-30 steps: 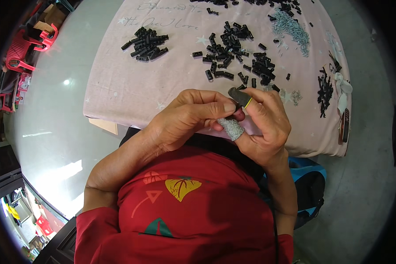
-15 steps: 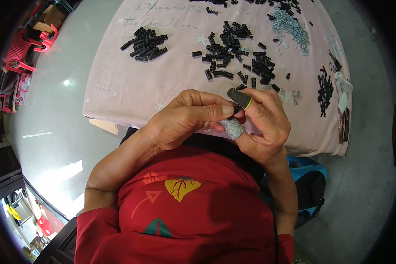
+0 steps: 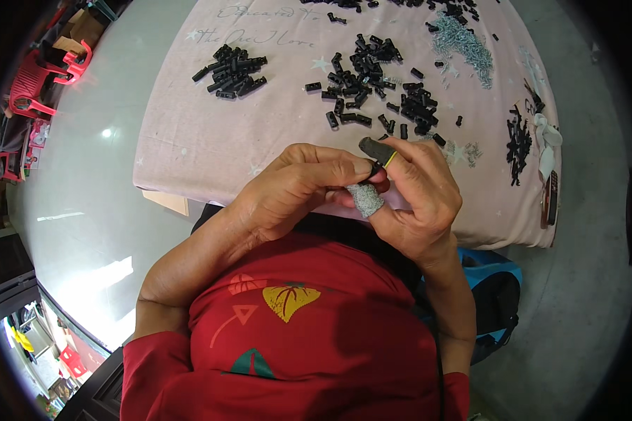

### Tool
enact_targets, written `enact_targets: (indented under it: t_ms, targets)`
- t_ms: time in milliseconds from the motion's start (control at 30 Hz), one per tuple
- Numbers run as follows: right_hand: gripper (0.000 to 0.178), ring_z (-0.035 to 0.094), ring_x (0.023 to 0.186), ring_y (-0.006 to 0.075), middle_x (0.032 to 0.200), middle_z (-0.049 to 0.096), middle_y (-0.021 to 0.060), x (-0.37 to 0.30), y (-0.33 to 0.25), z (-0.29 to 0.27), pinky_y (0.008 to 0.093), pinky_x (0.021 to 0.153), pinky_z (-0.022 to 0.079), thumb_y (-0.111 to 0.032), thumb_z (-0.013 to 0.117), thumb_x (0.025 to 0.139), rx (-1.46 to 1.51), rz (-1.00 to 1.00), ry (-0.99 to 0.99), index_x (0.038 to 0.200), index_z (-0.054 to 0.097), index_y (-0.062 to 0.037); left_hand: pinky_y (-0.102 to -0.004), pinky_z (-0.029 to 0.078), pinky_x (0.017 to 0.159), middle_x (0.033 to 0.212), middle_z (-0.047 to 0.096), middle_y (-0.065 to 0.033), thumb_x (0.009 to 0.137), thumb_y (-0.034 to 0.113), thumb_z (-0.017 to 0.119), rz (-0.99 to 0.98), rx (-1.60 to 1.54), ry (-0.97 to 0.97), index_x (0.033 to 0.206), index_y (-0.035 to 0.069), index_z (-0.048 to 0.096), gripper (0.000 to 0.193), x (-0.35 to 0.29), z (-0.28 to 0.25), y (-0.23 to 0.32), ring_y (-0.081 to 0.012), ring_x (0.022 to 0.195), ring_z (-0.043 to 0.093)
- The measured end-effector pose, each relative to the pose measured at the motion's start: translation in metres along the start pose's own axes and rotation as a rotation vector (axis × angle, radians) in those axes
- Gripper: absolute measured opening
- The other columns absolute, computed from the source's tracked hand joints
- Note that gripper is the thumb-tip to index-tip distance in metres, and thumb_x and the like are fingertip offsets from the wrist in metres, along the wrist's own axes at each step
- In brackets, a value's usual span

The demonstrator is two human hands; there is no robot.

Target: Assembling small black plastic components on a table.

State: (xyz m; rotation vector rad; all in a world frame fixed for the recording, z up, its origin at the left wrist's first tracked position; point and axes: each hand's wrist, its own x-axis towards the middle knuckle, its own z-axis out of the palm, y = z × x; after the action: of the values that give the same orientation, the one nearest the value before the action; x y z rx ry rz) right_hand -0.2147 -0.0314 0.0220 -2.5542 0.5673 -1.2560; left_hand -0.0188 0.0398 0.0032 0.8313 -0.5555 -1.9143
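Observation:
Close to the table's near edge, my left hand [image 3: 288, 184] pinches a small black plastic part [image 3: 375, 169] between thumb and fingers. My right hand [image 3: 426, 196] meets it from the other side, its thumb and index finger closed around the same part. A dark finger cot with a yellow rim [image 3: 378, 150] covers the right index finger, and a grey speckled cot [image 3: 368, 201] the right thumb. Most of the part is hidden by the fingers. Just beyond the hands lies a spread pile of short black plastic cylinders [image 3: 361, 77].
Another pile of black cylinders [image 3: 232, 70] lies at left on the pink tablecloth [image 3: 182, 133]. Small silvery springs [image 3: 467, 49] are heaped at far right. Thin black pieces [image 3: 518, 147] and scissors [image 3: 545, 200] lie along the right edge. Red chairs [image 3: 31, 81] stand far left.
Both hands have shifted very slightly left, still pinching the black part. The right index finger and thumb have moved a little with it. The piles look the same.

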Motion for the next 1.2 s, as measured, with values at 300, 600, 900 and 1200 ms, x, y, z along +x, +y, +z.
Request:
enact_targets:
  t_ms: [300, 600, 900, 1200]
  targets:
    - [0.046, 0.068, 0.081, 0.0292, 0.102, 0.073, 0.0145, -0.007, 0.006, 0.000, 0.0366, 0.069, 0.054, -0.004, 0.087, 0.069, -0.011, -0.044, 0.037, 0.112, 0.075, 0.0044, -0.0297, 0.060, 0.091, 0.108, 0.076, -0.0104, 0.105, 0.019, 0.068, 0.052, -0.025, -0.020, 0.122, -0.005, 0.073, 0.030, -0.002, 0.003, -0.003, -0.0145, 0.095, 0.072]
    - [0.050, 0.068, 0.083, 0.0285, 0.105, 0.074, 0.0150, -0.012, 0.007, 0.002, 0.0363, 0.071, 0.054, -0.005, 0.088, 0.071, 0.086, -0.037, 0.028, 0.117, 0.074, 0.0056, -0.0210, 0.055, 0.077, 0.100, 0.077, -0.0037, 0.101, 0.016, 0.072, 0.094, 0.091, 0.028, 0.115, -0.001, 0.079, 0.023, 0.001, 0.005, -0.006, -0.0062, 0.081, 0.065]
    - [0.049, 0.069, 0.081, 0.0303, 0.104, 0.074, 0.0164, -0.012, 0.011, 0.004, 0.0375, 0.070, 0.056, 0.000, 0.083, 0.070, 0.049, -0.011, 0.031, 0.117, 0.073, 0.0065, -0.0258, 0.061, 0.082, 0.100, 0.077, -0.0064, 0.105, 0.024, 0.069, 0.056, 0.055, 0.081, 0.118, -0.001, 0.077, 0.029, 0.000, 0.008, -0.007, -0.0101, 0.083, 0.070]
    - [0.046, 0.070, 0.082, 0.0322, 0.104, 0.073, 0.0183, -0.016, 0.013, 0.002, 0.0384, 0.071, 0.058, 0.001, 0.080, 0.070, -0.017, -0.086, 0.018, 0.114, 0.072, 0.0098, -0.0283, 0.063, 0.085, 0.105, 0.078, -0.0114, 0.106, 0.021, 0.067, 0.087, 0.090, 0.063, 0.124, -0.004, 0.074, 0.032, 0.001, 0.006, -0.009, -0.0138, 0.085, 0.074]
